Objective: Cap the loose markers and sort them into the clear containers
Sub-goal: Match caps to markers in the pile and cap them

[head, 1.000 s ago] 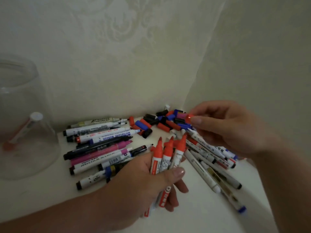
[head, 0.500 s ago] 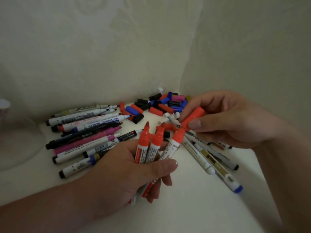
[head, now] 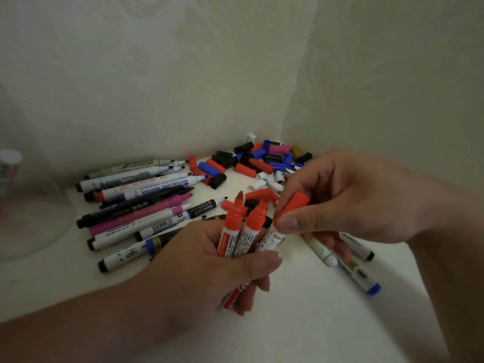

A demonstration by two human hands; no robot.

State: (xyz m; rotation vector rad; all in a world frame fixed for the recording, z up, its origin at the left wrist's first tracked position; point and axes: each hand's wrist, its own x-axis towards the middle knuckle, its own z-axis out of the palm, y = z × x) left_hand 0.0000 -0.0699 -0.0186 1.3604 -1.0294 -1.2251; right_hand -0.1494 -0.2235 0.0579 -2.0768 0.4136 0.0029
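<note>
Our left hand (head: 209, 260) grips three red markers (head: 237, 231), while our right hand (head: 348, 200) pinches a red cap (head: 292, 204) sitting on the rightmost one's tip.

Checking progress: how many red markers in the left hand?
3: two uncapped red markers side by side, a third under the red cap the right hand pinches. Left hand may hide more.

3 red markers (head: 227, 239) held bunched, tips up, in left hand (head: 204, 263); 2 uncapped, 3rd w/ red cap (head: 292, 205) set over its tip, tilted, cap pinched by right hand (head: 353, 200). Other uncapped markers (head: 141, 213) laid roughly parallel at left, tips twd corner. In corner, loose caps (head: 258, 163) (red, blue, black, pink) heaped. At left edge clear container (head: 39, 224) seen, blurred.
</note>
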